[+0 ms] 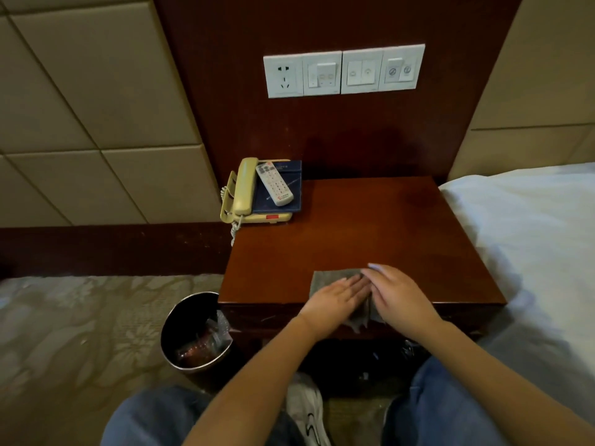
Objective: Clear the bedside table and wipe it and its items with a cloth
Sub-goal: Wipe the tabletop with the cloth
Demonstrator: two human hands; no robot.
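Judged from left to right, the risks begin at the wastebin (184, 314), which stands on the floor just beside the front left corner of the tabletop (370, 226); a sweep of the cloth (325, 280) carried past that edge could knock it, or drop the cloth into it. At the back left corner the telephone (244, 188) carries a dark booklet (294, 178), and a remote (274, 183) lies slantwise on top; the stack is not yet cleared, so a wipe that reaches it, or a lift of the telephone alone, would likely slide the remote off; the coiled cord hanging over the left edge could also snag and drag the set. The cloth lies at the front edge, a part of it drooping over the front of the table; pressure let go too soon could let it slip to the floor. To the right the bed (521, 226) sits close against the table, so a wide stroke may rub a soiled cloth on the white sheet.

The left hand (338, 296) lies flat on the cloth, palm down, fingers straight and close together, pressing it to the wood; the right hand (399, 294) rests palm down just beside it on the cloth's right part, fingers extended and gently arched, their tips nearly meeting those of the left; neither hand pinches the cloth as far as can be seen.
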